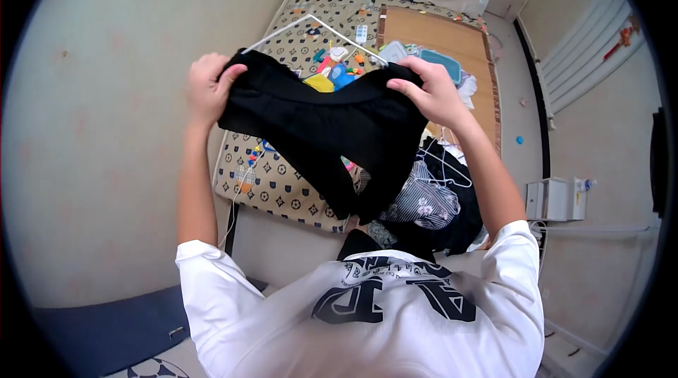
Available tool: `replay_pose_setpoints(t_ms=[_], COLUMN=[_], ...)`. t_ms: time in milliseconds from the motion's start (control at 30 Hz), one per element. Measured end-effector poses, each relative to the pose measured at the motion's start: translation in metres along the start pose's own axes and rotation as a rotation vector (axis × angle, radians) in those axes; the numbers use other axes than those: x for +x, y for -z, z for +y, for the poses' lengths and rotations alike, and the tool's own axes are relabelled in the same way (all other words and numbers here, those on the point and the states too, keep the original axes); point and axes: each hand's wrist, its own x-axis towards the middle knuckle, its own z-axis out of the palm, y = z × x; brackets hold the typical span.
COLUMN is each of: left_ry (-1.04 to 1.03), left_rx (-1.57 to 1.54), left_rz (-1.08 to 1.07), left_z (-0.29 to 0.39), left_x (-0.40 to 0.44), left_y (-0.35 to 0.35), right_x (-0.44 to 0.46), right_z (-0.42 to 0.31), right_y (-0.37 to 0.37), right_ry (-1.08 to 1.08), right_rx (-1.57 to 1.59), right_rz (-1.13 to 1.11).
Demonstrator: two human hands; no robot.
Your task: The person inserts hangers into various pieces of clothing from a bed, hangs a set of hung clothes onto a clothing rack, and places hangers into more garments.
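The trousers [325, 116] were in the air in front of the person, above the bed [289, 191], spread wide at the waist with both legs hanging and drawing close together at the bottom. A white hanger [309, 16] stood up behind the waist, its peak bare and its two arms running down to the upper corners of the cloth.

The left hand [208, 88] pinched one corner and the right hand [432, 88] the other, each with thumb in front and the other fingers closed behind the cloth. Trousers and hanger seemed already brought together; whether the cloth was fixed to the hanger's ends could not be told, since the fingers and folds hid them. Both corners were held, so that part looked unfinished.

Nearer the right forearm, a heap of clothes [424, 201] lay in a tangle with loose hangers [452, 181] on top, apparently not yet sorted. Farther out, toys [342, 78] were scattered on the bed beside a brown mat [438, 32].
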Motion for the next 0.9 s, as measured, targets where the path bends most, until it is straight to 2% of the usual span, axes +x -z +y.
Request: replay_pose_setpoints(t_ms=[67,167,267,533,700,767,833,900], left_ry=[0.076,0.114,0.274,0.462,0.471,0.496,0.49,0.489], left_rx=[0.061,0.144,0.248,0.497,0.591,0.606,0.604,0.583], left_rz=[-0.04,0.027,0.05,0.083,0.1,0.097,0.063,0.039], left_z=[-0.011,-0.009,0.003,0.084,0.117,0.121,0.103,0.072], left_x=[-0.017,-0.052,-0.102,-0.203,-0.218,-0.216,-0.219,-0.218], left_y=[0.029,0.078,0.136,0.264,0.301,0.302,0.294,0.27], right_x=[0.005,0.01,0.004,-0.07,-0.104,-0.107,-0.106,-0.099], right_z=[-0.019,-0.046,-0.081,-0.173,-0.204,-0.205,-0.196,-0.179], right_y=[-0.026,-0.066,-0.115,-0.185,-0.211,-0.216,-0.221,-0.217], right_ry=[-0.01,0.002,0.093,0.049,0.095,0.11,0.094,-0.028], right_rx=[0.103,0.228,0.374,0.744,1.025,1.028,1.028,0.977], right_rz=[-0.004,-0.066,-0.087,-0.334,-0.44,-0.418,-0.385,-0.425])
